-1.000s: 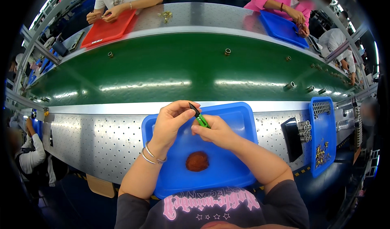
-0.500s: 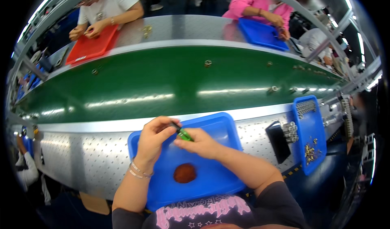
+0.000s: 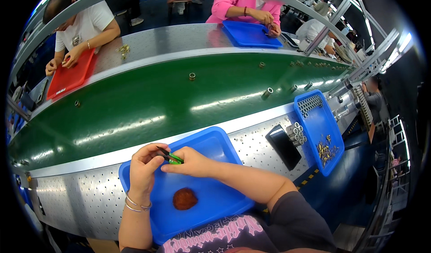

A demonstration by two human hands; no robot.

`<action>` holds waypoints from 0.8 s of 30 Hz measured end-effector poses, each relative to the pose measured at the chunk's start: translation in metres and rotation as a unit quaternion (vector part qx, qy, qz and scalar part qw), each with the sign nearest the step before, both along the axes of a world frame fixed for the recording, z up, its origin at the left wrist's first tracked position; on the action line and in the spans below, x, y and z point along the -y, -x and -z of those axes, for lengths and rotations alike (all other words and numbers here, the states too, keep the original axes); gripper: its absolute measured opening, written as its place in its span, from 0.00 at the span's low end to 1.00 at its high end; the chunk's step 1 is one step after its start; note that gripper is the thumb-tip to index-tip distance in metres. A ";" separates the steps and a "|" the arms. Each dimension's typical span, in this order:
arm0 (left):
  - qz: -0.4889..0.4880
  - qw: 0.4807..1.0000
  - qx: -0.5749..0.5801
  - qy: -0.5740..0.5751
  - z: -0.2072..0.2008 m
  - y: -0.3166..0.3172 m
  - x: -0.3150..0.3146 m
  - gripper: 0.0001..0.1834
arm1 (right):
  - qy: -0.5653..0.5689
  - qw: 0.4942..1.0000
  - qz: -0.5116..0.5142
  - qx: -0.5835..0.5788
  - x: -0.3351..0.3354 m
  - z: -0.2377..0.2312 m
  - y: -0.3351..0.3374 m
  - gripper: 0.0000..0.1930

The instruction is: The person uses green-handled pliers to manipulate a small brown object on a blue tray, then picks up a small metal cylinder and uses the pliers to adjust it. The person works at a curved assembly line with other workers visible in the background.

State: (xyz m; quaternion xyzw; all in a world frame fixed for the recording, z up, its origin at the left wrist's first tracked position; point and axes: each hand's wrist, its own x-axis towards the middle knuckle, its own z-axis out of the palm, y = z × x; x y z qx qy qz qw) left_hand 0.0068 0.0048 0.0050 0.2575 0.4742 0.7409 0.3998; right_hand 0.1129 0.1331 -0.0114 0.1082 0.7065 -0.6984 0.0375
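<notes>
Over a blue tray point(image 3: 215, 138), both of my hands meet near its far left part. My right hand point(image 3: 194, 162) is closed around a small tool point(image 3: 174, 158) with green handles and dark, slim prongs that point left. At the prongs' tips, my left hand point(image 3: 144, 167) has its thumb and fingers pinched together; whatever is between them is too small or hidden. Below the hands, a rounded reddish-brown bundle point(image 3: 185, 199) lies on the tray's floor, touched by neither hand.
To the right lie a black flat box point(image 3: 283, 147), several metal rings point(image 3: 297, 134) and a blue tray point(image 3: 319, 132) with rings and brass-coloured pieces. A green conveyor belt point(image 3: 148, 100) with scattered metal sleeves runs beyond. Two people work across it at a red tray point(image 3: 74, 75) and a blue tray point(image 3: 251, 34).
The whole view has turned, so the far bench and side tray appear further left. My hands stay together over the tray, the green-handled tool still in the right one.
</notes>
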 end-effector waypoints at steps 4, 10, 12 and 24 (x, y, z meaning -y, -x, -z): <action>0.027 0.999 -0.042 -0.003 0.002 0.002 0.004 0.13 | -0.026 1.000 0.002 -0.006 0.006 -0.002 0.003 0.21; 0.043 0.989 -0.138 0.002 0.005 0.003 -0.001 0.12 | 0.063 0.998 -0.018 -0.013 0.001 0.001 0.002 0.19; 0.030 0.993 -0.110 0.033 0.006 -0.002 -0.003 0.11 | 0.044 0.999 0.010 -0.020 0.004 0.009 0.001 0.18; 0.007 0.991 -0.113 0.071 0.008 -0.008 -0.008 0.11 | -0.111 0.990 0.026 -0.078 -0.002 0.016 0.007 0.15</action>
